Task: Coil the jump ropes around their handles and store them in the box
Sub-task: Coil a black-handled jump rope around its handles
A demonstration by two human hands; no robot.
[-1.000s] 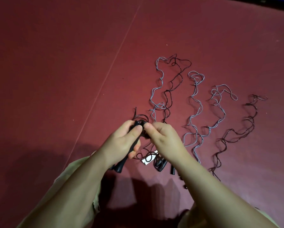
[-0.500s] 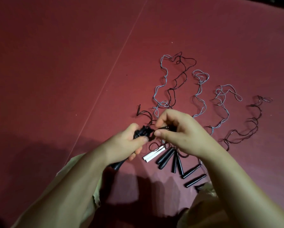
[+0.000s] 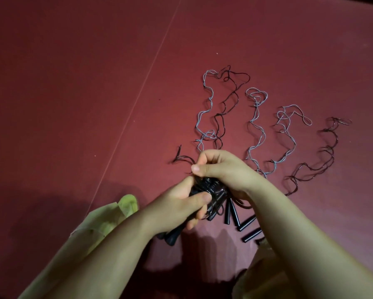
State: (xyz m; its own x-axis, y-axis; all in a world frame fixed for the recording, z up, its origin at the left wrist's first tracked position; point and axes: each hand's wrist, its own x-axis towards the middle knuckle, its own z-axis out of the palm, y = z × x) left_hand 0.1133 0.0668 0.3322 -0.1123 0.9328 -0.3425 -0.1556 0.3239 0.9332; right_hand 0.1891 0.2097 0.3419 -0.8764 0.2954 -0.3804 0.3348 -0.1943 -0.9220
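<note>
Above bare red floor (image 3: 73, 104), both hands, left (image 3: 181, 206) and right (image 3: 222, 169), grip black handles (image 3: 205, 190) and cord.

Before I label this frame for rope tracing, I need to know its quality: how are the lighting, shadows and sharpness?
Head view: dim, warm light on the red floor; the arms cast broad dark shadows at the bottom; the loose ropes look fairly sharp, the left hand and right hand slightly soft; the black handles merge into one dark mass; wide-angle view, no glare.
</note>
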